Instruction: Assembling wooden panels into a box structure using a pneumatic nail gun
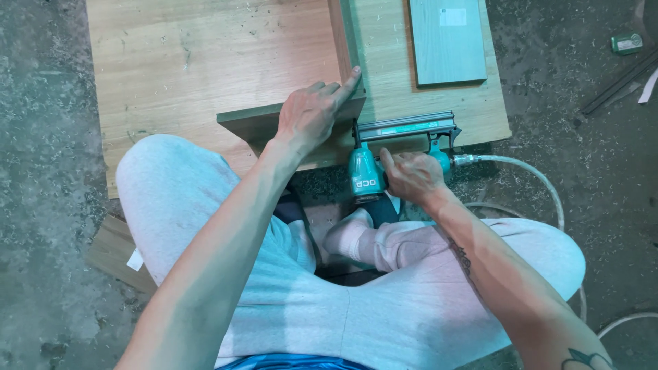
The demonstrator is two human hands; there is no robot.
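One teal pneumatic nail gun (384, 161) lay against the near edge of an upright wooden strip (274, 123), one of two strips meeting at a corner on one large wooden panel (185, 62) on the floor. The right hand (411, 177) had its grip closed around the gun's handle. The left hand (312, 113) pressed flat on the strip, fingers extended. One smaller grey board (447, 41) lay apart.

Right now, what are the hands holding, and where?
The right hand holds the teal nail gun by its handle. The left hand presses on the upright wooden strip.
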